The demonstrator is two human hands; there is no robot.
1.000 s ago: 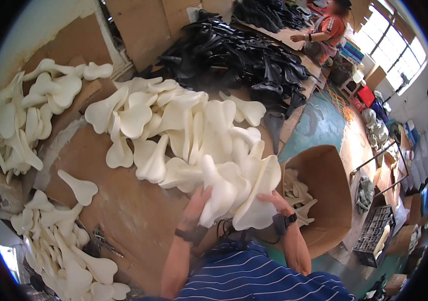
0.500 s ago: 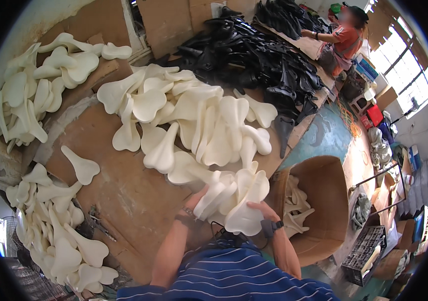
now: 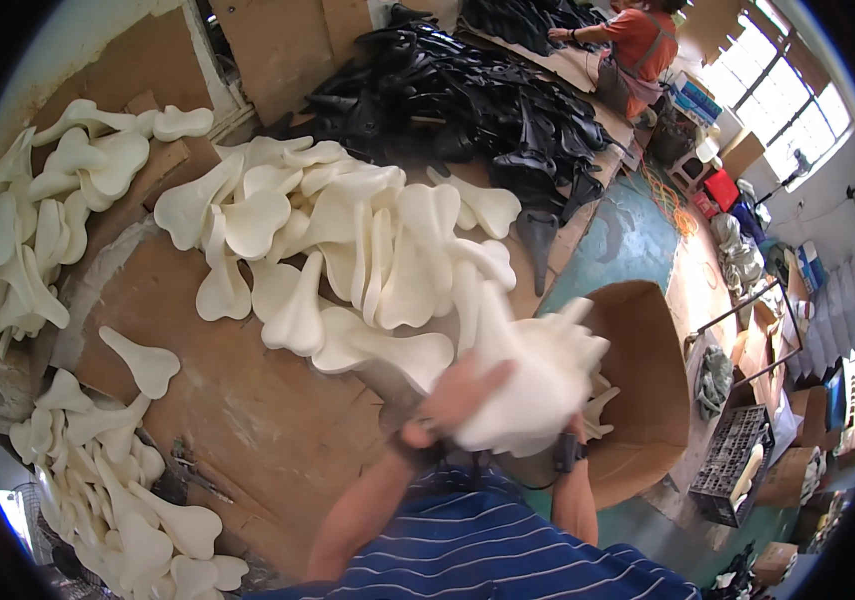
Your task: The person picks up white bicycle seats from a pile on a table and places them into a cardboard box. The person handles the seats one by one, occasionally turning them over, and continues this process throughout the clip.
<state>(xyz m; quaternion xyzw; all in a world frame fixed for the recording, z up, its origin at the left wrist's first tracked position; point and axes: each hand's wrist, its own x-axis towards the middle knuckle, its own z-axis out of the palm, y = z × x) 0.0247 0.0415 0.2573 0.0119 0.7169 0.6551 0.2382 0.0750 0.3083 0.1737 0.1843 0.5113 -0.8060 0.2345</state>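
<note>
White foam saddle stack: long axis diagonal, narrow ends pointing up-right. Left hand grip clasps it; right hand grip hidden, state undeterminable.

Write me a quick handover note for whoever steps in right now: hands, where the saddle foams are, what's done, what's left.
Left hand presses on a stack of white saddle foams; right hand is mostly hidden under the stack, only its wrist shows.
The stack is at chest height, beside the open cardboard box.
Done: some white pieces already lie in the box.
Left: the held stack is not yet in the box; a large white pile remains on the cardboard-covered table, with more at the left edge.
</note>
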